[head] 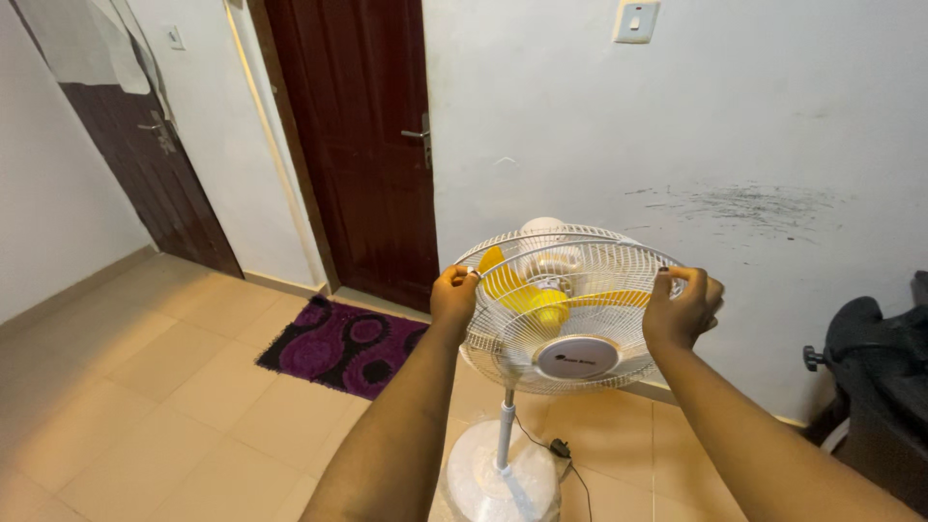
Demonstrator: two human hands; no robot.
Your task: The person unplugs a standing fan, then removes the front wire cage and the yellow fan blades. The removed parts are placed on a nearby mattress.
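Standing fan (570,300): left hand (454,295) at nine o'clock, right hand (683,307) at three, fingers gripping front grille rim; grille still mounted.

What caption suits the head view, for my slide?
Both hands, left hand and right hand, grip the white fan guard.

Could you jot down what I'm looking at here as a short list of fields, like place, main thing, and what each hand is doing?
Place: tiled room with white walls
Main thing: white standing fan with yellow blades, head tilted upward
Left hand: grips the left rim of the fan's wire guard
Right hand: grips the right rim of the guard
Fan base: round, white, on the floor, a black cord beside it
Nearby: dark wooden door, purple patterned mat, wall switch, black chair at the right edge
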